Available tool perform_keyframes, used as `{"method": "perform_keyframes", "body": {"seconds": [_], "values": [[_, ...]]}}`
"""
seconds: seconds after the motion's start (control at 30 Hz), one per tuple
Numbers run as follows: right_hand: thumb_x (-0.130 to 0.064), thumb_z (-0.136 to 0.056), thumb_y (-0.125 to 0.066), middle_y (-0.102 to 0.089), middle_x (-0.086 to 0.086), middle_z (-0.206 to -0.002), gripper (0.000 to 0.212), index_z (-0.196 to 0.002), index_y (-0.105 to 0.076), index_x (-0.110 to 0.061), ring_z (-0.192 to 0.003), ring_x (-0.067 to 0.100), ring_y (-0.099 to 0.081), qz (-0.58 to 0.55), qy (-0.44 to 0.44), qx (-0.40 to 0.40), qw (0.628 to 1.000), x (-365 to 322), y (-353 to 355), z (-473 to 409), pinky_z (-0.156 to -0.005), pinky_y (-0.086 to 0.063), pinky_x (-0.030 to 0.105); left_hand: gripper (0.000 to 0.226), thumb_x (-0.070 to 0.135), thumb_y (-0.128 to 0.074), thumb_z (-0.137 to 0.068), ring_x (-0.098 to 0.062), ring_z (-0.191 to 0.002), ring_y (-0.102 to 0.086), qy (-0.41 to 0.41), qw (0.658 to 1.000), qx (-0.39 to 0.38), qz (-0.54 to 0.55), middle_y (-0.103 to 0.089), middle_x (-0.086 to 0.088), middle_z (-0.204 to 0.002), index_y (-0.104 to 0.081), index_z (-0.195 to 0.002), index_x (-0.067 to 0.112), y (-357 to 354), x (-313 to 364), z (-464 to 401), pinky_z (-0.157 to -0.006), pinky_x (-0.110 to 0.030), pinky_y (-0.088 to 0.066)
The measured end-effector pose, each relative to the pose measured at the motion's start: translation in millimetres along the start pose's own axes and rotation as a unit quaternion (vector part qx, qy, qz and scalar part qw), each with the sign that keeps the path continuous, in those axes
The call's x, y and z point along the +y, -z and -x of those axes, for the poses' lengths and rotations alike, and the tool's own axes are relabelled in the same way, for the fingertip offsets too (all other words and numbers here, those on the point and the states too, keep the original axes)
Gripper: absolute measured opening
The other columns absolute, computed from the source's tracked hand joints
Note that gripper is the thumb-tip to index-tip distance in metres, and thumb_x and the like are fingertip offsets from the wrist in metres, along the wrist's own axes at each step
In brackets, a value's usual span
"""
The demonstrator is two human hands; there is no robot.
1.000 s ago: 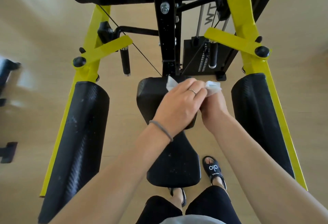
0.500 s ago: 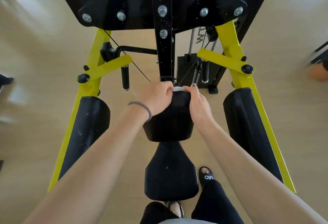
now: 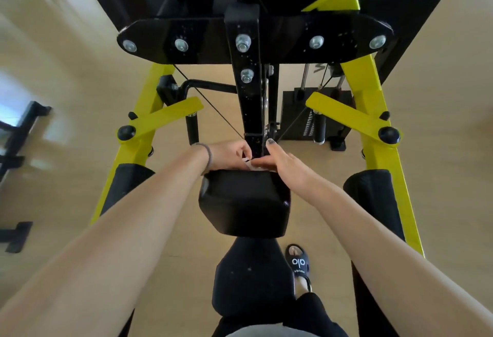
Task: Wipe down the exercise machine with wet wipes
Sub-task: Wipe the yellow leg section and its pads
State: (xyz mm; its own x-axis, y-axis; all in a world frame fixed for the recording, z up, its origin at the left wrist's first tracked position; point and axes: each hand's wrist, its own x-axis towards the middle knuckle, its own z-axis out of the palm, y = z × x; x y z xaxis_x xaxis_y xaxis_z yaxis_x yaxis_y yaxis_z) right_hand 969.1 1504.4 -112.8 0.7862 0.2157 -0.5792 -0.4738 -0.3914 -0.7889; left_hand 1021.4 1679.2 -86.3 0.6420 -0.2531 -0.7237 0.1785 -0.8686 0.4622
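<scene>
Gym floor, wipe (image 3: pixel 250 163) between both hands

- A black upright post (image 3: pixel 249 101) is standing just beyond the black pad (image 3: pixel 244 200), blocking the way straight ahead.
- Open floor (image 3: pixel 213 123) is showing either side of the post, between it and the yellow frame arms (image 3: pixel 162 116).
- A bolted black crossplate (image 3: pixel 253 40) is closing off the space overhead.

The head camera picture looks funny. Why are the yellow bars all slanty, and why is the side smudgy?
In the head view the wide-angle lens splays the yellow frame bars outward and stretches the forearms near the bottom edge; the left edge by the dark stand is smeared; the bolts catch bright glints; the hands on the wet wipe stay fairly sharp.
</scene>
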Motion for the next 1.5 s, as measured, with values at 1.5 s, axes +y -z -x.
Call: {"method": "perform_keyframes", "body": {"seconds": [1.5], "values": [[-0.076,-0.077,-0.034,-0.044,-0.005,-0.156,0.088,-0.154,-0.040,-0.034,-0.144,0.016,-0.038,-0.156,-0.069,-0.002,0.985,16.6,-4.7,-54.6,-0.122,-0.027,0.047,0.013,0.016,-0.060,-0.095,-0.025,-0.092,-0.063,-0.191,0.927,0.225,-0.231,-0.066,-0.004,-0.102,-0.072,-0.100,0.013,4.2,-9.0,-80.8,-0.082,-0.040,-0.051]]}}
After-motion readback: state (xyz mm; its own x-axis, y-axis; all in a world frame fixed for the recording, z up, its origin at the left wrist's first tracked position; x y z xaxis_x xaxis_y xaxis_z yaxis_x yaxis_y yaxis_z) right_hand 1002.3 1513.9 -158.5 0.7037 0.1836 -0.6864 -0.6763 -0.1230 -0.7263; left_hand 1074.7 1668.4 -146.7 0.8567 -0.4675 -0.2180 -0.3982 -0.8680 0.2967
